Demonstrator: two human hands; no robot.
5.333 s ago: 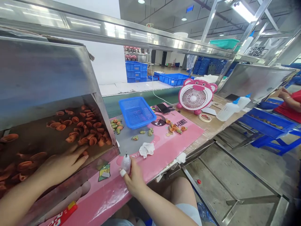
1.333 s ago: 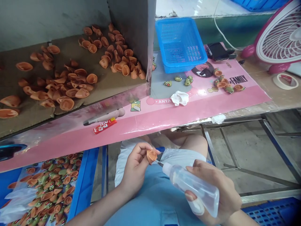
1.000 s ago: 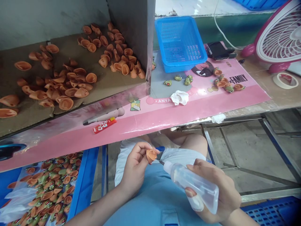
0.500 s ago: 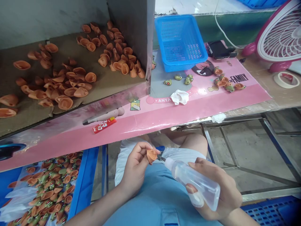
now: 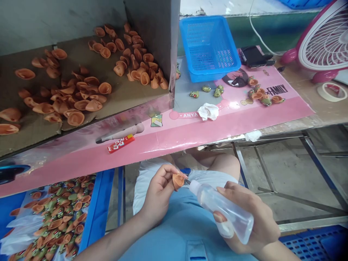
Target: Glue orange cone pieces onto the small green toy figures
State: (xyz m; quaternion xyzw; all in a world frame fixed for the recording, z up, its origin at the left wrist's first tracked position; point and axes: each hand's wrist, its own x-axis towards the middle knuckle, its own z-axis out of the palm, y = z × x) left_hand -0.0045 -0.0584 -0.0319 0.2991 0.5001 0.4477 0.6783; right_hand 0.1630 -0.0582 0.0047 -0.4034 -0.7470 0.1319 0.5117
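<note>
Pinching an orange cup-shaped piece [image 5: 178, 181] between closed fingertips [image 5: 169, 170], the left hand [image 5: 158, 198] offers it to the nozzle [image 5: 187, 182] of a plastic squeeze bottle [image 5: 223, 212] clamped in the right hand [image 5: 251, 222] over the lap [image 5: 174, 232], below the table [image 5: 288, 125]; more pieces [image 5: 81, 95] lie far left.

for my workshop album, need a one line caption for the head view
Left hand holds a hollow orange moulded piece as right hand points a clear plastic squeeze bottle at it
</note>
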